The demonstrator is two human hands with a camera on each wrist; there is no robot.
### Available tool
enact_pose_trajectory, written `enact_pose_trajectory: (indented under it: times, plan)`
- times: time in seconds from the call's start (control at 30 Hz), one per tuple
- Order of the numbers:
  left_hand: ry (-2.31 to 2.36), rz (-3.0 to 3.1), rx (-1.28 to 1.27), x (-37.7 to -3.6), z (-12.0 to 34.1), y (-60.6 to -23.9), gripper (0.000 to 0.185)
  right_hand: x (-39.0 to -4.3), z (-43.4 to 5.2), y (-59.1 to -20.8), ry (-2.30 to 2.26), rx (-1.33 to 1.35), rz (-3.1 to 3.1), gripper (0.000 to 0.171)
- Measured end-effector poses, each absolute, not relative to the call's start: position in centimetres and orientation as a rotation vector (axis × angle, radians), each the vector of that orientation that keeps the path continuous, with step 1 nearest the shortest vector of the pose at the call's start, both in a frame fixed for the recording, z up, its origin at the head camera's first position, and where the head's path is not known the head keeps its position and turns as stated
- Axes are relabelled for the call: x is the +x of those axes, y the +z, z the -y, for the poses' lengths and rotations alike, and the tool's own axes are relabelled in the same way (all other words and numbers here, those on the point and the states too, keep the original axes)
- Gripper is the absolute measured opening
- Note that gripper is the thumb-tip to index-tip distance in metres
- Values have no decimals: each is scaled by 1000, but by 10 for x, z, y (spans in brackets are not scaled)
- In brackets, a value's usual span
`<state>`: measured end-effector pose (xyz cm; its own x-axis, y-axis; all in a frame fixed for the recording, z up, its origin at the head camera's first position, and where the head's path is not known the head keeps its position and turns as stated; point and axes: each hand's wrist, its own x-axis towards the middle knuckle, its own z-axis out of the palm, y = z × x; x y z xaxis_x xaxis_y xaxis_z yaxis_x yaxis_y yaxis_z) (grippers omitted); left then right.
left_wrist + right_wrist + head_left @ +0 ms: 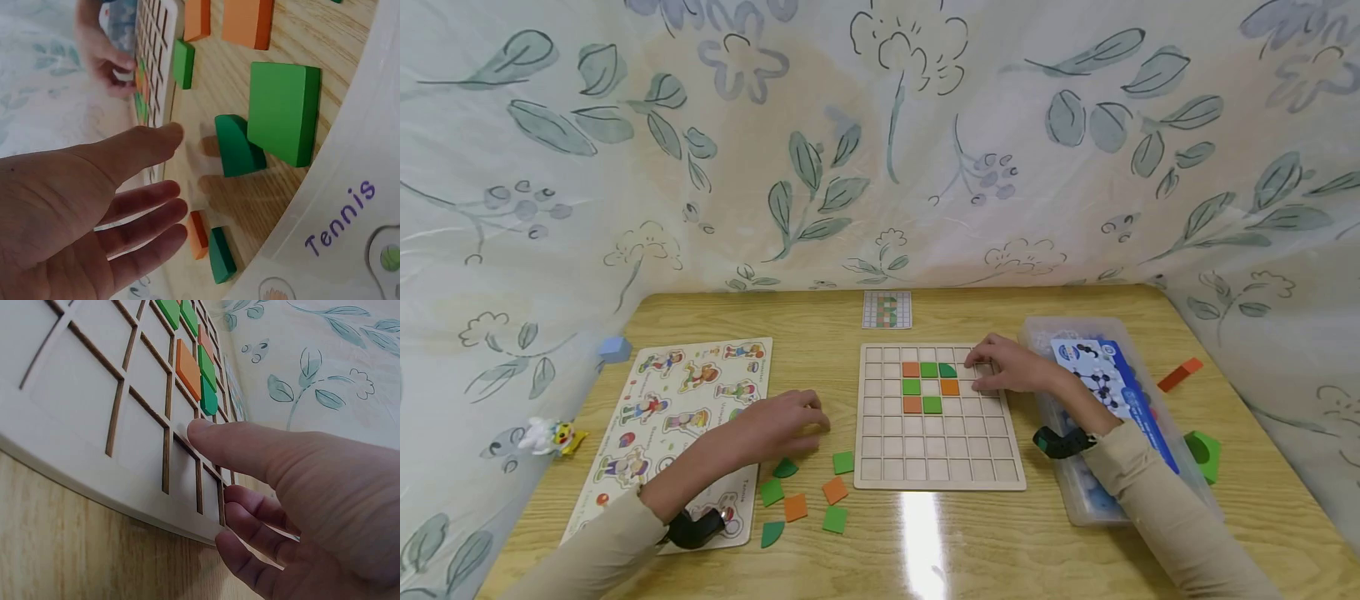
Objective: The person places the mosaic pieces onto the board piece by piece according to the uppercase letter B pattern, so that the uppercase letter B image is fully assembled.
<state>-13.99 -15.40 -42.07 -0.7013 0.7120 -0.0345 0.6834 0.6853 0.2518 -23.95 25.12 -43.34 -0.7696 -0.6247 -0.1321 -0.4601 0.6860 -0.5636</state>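
A wooden grid board (940,450) lies mid-table with several orange and green tiles (930,386) set in its upper cells. My right hand (981,367) rests on the board's upper right. Its thumb (206,434) presses a cell beside a green quarter-round tile (208,397), and its loosely curled fingers (250,512) lie along the board's edge, holding nothing. My left hand (808,425) hovers with straight fingers (144,200) over loose tiles left of the board, nearest a green quarter-round piece (237,147) and a green square (281,112).
A pattern card (887,309) lies behind the board. A figure puzzle (677,400) is at the left, with a blue cube (615,348) and a small toy (553,436) beyond it. At the right stand a plastic box (1078,500), an orange block (1180,375) and a green block (1204,454). Floral cloth surrounds the table.
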Motion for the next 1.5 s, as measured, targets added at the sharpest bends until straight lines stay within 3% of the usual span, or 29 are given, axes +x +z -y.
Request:
enact_pose_trajectory:
  times: [0.37,0.87,1.5]
  plan:
    - [264,-2697,1186,-139,175,-409,33,-241,-252,-437,-733,-876,-2591,33]
    - [119,-2771,1029,-145,190,-407,21,-240,-253,-437,-747,-860,-2589,33]
    - [19,-2861,976,-148,192,-411,22,-241,-252,-435,-736,-854,-2591,33]
